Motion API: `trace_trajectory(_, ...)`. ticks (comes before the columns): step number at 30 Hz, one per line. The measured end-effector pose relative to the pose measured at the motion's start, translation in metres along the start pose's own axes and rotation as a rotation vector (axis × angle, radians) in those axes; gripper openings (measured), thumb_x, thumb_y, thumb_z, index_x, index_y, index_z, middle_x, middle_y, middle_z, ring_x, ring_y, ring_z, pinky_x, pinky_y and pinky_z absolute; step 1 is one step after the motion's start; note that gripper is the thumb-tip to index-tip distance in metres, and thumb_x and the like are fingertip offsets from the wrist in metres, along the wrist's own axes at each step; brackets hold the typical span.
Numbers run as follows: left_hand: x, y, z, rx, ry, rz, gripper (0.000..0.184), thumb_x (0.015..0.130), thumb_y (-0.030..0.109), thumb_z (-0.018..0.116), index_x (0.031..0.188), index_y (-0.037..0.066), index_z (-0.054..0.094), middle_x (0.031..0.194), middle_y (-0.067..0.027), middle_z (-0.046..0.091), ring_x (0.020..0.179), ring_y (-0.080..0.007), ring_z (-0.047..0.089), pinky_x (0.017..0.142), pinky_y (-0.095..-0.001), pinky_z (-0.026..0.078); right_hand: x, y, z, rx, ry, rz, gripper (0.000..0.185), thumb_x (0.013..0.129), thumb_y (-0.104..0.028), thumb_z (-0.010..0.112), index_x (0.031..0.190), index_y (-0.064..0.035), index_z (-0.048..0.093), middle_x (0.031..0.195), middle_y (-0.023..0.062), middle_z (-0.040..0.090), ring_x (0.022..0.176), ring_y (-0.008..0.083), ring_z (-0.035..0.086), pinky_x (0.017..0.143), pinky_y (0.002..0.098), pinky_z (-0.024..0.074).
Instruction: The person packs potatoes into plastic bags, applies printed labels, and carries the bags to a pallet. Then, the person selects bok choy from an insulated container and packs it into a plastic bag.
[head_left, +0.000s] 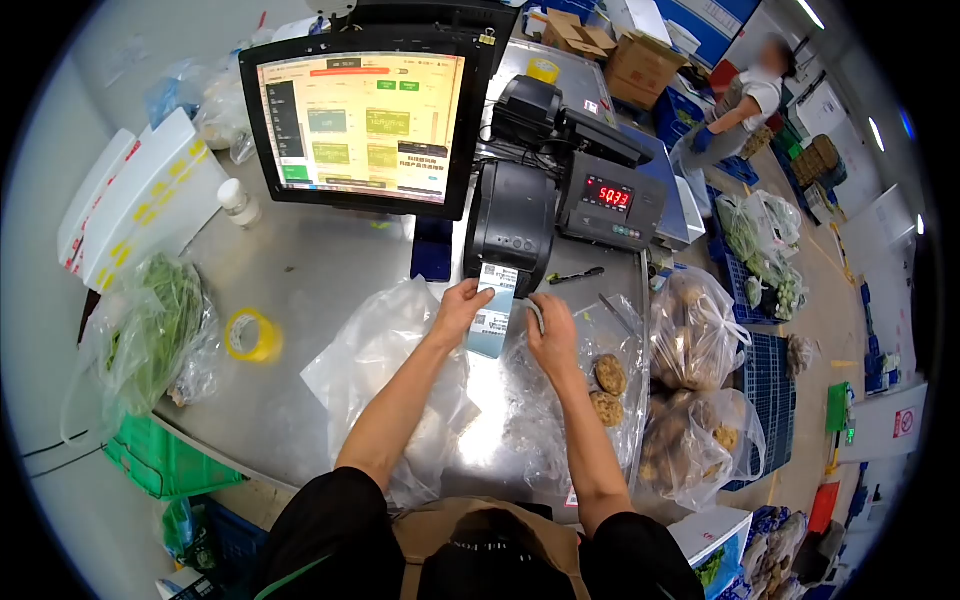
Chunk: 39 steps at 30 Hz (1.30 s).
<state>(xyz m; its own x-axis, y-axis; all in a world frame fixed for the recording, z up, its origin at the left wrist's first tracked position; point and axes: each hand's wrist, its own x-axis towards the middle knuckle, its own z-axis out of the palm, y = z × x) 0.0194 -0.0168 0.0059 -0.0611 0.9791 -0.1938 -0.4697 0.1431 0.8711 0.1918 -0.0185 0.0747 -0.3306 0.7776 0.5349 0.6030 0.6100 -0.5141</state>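
Observation:
My left hand [460, 309] is closed on the edge of a printed label strip [491, 322], which hangs below the black label printer [511, 222]. Just right of the strip, my right hand [551, 327] has its fingers pinched together; a thin greyish piece shows at the fingertips, too small to name. Clear plastic bags [385, 350] lie under my left forearm. Beside my right forearm, two brown roundish vegetables [609, 374] rest on clear plastic. A scale display [608, 196] right of the printer shows red digits.
A lit monitor [360, 125] stands behind the metal table [300, 270]. Yellow tape [252, 335], a white bottle [238, 203] and bagged greens [155, 320] are left. Bagged brown vegetables [692, 328] are right. Another person [745, 105] stands at the back right.

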Motion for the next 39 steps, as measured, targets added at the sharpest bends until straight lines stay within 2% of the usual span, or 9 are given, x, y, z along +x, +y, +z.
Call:
trace_trajectory(5, -0.002, 0.003, -0.002, -0.006, -0.030, -0.034, 0.020, 0.084, 0.008, 0.059, 0.101, -0.003, 0.057, 0.089, -0.0062, 0.064, 0.076, -0.0097, 0.060, 0.067, -0.0218, 0.049, 0.016, 0.005, 0.013, -0.029, 0.041, -0.037, 0.022, 0.073, -0.002, 0.061, 0.094, 0.0002, 0.057, 0.094, 0.0167, 0.058, 0.089, 0.0338, 0.054, 0.078, 0.0393, 0.0437)
trace_trajectory(18, -0.025, 0.002, -0.009, 0.111, -0.060, -0.079, 0.026, 0.082, 0.006, 0.061, 0.105, -0.005, 0.057, 0.095, -0.0090, 0.062, 0.085, -0.0125, 0.058, 0.077, -0.0245, 0.047, 0.011, 0.017, 0.017, -0.022, 0.047, -0.007, 0.023, 0.072, -0.002, 0.060, 0.095, 0.0014, 0.057, 0.093, 0.0175, 0.057, 0.089, 0.0336, 0.053, 0.078, 0.0393, 0.0427)
trace_trajectory(24, -0.029, 0.004, -0.009, 0.056, -0.051, -0.107, 0.027, 0.081, 0.005, 0.061, 0.106, -0.005, 0.056, 0.096, -0.0086, 0.062, 0.086, -0.0125, 0.058, 0.079, -0.0239, 0.046, 0.000, 0.021, 0.017, -0.028, 0.007, 0.005, 0.024, 0.072, -0.002, 0.060, 0.096, 0.0014, 0.057, 0.093, 0.0167, 0.058, 0.088, 0.0331, 0.053, 0.077, 0.0395, 0.0425)
trace_trajectory(36, -0.026, 0.010, -0.005, 0.043, -0.054, -0.066, 0.029, 0.083, 0.007, 0.059, 0.110, -0.005, 0.054, 0.096, -0.0080, 0.061, 0.088, -0.0119, 0.058, 0.080, -0.0245, 0.046, 0.001, 0.015, 0.018, -0.024, 0.012, 0.002, 0.024, 0.072, -0.003, 0.060, 0.096, -0.0002, 0.058, 0.093, 0.0161, 0.058, 0.088, 0.0321, 0.054, 0.077, 0.0391, 0.0430)
trace_trajectory(39, -0.018, 0.012, -0.001, 0.008, -0.047, -0.036, 0.028, 0.085, 0.009, 0.057, 0.109, -0.006, 0.053, 0.097, -0.0094, 0.062, 0.086, -0.0124, 0.059, 0.077, -0.0238, 0.047, 0.005, 0.013, 0.021, -0.036, 0.015, -0.020, 0.023, 0.072, -0.003, 0.061, 0.095, -0.0006, 0.058, 0.093, 0.0157, 0.058, 0.088, 0.0321, 0.054, 0.076, 0.0391, 0.0432)
